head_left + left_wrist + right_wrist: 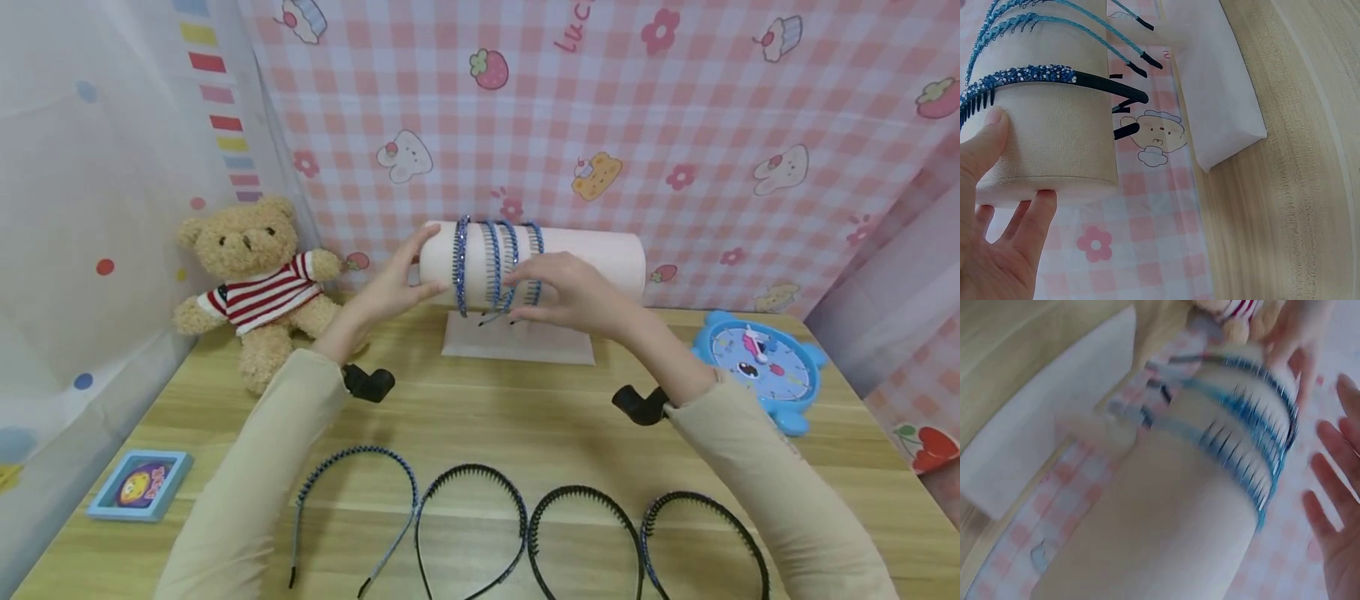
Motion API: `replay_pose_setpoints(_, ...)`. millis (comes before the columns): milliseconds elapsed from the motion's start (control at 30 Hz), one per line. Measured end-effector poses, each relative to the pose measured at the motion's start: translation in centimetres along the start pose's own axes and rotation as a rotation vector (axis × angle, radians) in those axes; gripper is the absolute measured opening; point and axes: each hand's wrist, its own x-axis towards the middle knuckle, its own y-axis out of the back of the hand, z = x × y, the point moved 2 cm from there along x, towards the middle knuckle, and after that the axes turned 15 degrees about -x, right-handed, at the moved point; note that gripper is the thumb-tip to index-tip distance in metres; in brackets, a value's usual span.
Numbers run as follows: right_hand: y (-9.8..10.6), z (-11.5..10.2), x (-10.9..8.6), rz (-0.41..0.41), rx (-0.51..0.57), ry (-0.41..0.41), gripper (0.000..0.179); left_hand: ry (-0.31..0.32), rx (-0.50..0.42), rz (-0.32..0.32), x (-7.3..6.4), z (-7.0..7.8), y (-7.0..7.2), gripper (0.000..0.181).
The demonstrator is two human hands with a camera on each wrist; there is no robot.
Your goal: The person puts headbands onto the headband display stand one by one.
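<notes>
A pale horizontal roll on a display stand (592, 258) carries a glittery dark blue headband (461, 267) near its left end. Light blue braided toothed headbands (492, 260) sit round the roll further right, their black tips (1152, 60) pointing down. My left hand (390, 283) holds the roll's left end, thumb (991, 134) on its front beside the glittery headband, fingers (1038, 215) at the end rim. In front of the light blue headbands hovers my right hand (573, 292). The right wrist view shows its fingers (1338, 481) spread and apart from the headbands.
Several dark and blue headbands (472, 468) lie in a row along the table's (450, 412) near side. A teddy bear (258, 275) sits at the left, above a small blue frame (142, 486). A blue clock (765, 367) lies at the right. A checked curtain (525, 117) hangs behind.
</notes>
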Motion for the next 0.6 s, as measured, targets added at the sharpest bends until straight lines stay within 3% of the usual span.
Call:
replay_pose_setpoints(233, -2.5, -3.0, 0.2, -0.418, 0.2, -0.054, 0.032, -0.031, -0.001, -0.001, 0.0, -0.1, 0.0, 0.079)
replay_pose_setpoints(333, -3.8, -3.2, -0.6, -0.685, 0.283, -0.048, 0.035, -0.032, 0.002, -0.005, 0.0, -0.1, 0.0, 0.079)
replay_pose_setpoints(400, -4.6, -2.9, -1.7, -0.905, 0.303, -0.038, 0.035, -0.026, 0.001, -0.004, 0.0, -0.2, 0.0, 0.079)
replay_pose_setpoints(500, -5.5, -2.2, -3.8, -1.218, 0.257, -0.007, 0.032, -0.021, 0.001, -0.003, 0.1, -0.2, 0.0, 0.078)
replay_pose_setpoints(600, -6.1, -1.5, -6.2, -1.428, 0.199, 0.003, 0.028, -0.024, 0.0, -0.003, 0.2, -0.1, 0.0, 0.078)
